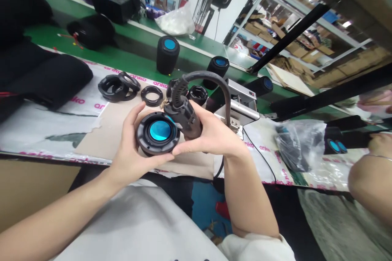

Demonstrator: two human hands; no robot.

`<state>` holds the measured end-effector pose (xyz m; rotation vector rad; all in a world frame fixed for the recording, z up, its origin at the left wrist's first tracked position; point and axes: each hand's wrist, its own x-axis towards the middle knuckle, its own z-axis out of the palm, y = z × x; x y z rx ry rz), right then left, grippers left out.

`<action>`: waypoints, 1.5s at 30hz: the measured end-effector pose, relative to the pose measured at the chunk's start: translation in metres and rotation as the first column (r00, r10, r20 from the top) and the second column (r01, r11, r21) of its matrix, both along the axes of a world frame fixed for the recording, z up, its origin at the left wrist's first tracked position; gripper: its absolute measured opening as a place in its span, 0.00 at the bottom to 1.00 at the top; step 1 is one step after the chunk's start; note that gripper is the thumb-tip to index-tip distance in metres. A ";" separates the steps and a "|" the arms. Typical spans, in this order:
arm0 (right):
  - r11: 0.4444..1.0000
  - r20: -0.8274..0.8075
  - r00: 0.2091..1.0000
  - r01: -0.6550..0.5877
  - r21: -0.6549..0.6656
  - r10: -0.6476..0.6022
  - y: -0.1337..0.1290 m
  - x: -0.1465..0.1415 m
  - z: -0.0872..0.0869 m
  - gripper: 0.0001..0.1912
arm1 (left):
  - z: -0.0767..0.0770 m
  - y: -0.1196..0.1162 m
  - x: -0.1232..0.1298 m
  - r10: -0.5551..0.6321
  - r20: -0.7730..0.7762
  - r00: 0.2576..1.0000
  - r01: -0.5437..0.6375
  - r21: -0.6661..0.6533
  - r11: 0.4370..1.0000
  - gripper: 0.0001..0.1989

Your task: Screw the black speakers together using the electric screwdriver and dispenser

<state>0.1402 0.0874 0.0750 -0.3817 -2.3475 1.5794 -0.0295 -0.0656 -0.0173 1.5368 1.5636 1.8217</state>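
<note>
My left hand [130, 152] is wrapped round the side of a black cylindrical speaker [142, 136], whose end faces up with a shiny blue disc inside a notched black ring. In my right hand [216, 132] is a black corded electric screwdriver [188, 120], lying against the palm; its tip is hidden. My right thumb also touches the speaker's near rim. From the screwdriver a thick black cable [227, 97] arches up and over to the right. Just beyond my hands lie several loose black rings [152, 96] on the covered bench.
Speakers with blue ends [168, 54] stand on the green conveyor [134, 44] behind. A silver machine [241, 103] sits right of my hand, a clear plastic bag [301, 142] farther right. Another person's arm [372, 179] reaches in at the right edge. Black fabric [58, 73] lies at left.
</note>
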 end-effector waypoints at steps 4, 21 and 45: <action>0.998 -0.032 0.999 -0.033 0.046 0.034 0.004 -0.003 -0.003 0.48 | 0.002 0.000 -0.001 -0.001 -0.037 0.999 0.002 0.025 1.000 0.57; 0.980 -0.064 0.979 0.193 -0.050 -0.196 -0.021 0.008 -0.006 0.47 | -0.004 -0.003 -0.001 -0.030 -0.012 0.999 0.030 -0.002 1.000 0.58; 0.989 0.132 0.984 0.111 0.093 -0.123 -0.015 0.003 0.015 0.40 | -0.004 -0.006 -0.008 -0.012 -0.093 0.996 0.005 -0.076 0.997 0.58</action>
